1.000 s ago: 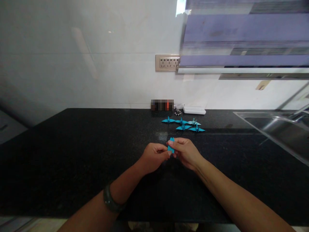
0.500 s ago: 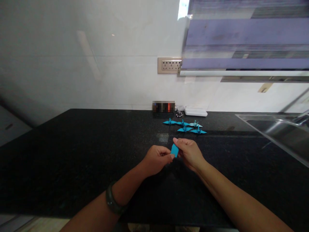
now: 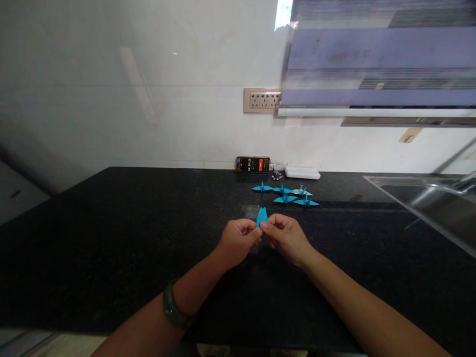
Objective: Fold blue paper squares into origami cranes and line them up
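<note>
Between my two hands, above the black countertop (image 3: 122,248), is a small folded piece of blue paper (image 3: 262,216) with a narrow split at its upper end. My left hand (image 3: 240,243) pinches its lower left side between thumb and fingers. From the other side, my right hand (image 3: 290,238) grips the lower right, with the thumb lying across the front. The paper's bottom part is hidden by my fingertips. Just beyond the hands, several blue folded paper cranes (image 3: 285,198) stand in two rows with wings spread; one crane (image 3: 302,191) is paler.
A phone (image 3: 253,164) with a timer on its screen leans on the back wall, beside a small beaded item (image 3: 277,175) and a white oblong device (image 3: 303,172). A steel sink (image 3: 427,208) lies at the right. A socket panel (image 3: 262,100) and a purple striped blind (image 3: 372,54) are above.
The blue paper has been turned so that its split end points up and away. My right hand has shifted from its top edge to its lower right side.
</note>
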Motion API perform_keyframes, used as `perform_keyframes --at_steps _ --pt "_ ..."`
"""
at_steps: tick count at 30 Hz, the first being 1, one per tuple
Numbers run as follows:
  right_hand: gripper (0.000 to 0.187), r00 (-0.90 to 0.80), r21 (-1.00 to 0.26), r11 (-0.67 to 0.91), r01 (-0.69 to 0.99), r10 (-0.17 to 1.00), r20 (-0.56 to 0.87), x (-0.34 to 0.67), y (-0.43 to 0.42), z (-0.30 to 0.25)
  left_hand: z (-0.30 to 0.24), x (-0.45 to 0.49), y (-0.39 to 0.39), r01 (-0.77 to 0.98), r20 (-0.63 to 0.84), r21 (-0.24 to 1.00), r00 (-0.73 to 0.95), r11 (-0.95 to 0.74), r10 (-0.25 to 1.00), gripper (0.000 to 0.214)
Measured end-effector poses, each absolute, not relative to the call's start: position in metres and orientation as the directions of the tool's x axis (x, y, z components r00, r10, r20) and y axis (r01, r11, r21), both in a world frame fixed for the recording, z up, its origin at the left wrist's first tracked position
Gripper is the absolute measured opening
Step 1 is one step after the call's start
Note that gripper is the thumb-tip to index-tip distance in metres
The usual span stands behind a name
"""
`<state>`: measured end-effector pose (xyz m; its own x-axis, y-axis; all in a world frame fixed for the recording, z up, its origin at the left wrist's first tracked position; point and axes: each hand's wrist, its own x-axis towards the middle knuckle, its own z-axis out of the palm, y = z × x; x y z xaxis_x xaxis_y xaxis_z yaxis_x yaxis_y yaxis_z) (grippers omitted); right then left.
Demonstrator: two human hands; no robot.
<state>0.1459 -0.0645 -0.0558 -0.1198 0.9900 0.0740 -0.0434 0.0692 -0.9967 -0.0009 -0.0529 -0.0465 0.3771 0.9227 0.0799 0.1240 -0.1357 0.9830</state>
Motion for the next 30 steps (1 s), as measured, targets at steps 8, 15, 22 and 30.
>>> perform_keyframes --at_steps 8,15,22,30 --pt "0.028 -0.068 -0.991 0.043 -0.128 0.996 0.052 0.146 -0.064 -0.055 -0.047 -0.001 -0.054 0.136 0.069 0.981 0.434 -0.141 0.898 0.020" --pt "0.018 -0.145 -0.989 0.041 -0.139 0.987 0.061 0.144 -0.068 -0.048 -0.051 -0.001 -0.054 0.147 0.032 0.983 0.470 -0.114 0.882 0.017" --pt "0.032 -0.054 -0.964 -0.093 -0.249 0.995 -0.082 0.145 -0.064 -0.046 -0.051 -0.002 -0.056 0.144 0.015 0.984 0.513 -0.103 0.858 0.020" --pt "0.031 0.014 -0.991 0.012 -0.134 1.000 0.011 0.144 -0.064 -0.050 -0.049 -0.001 -0.055 0.134 0.011 0.987 0.497 -0.090 0.868 0.020"
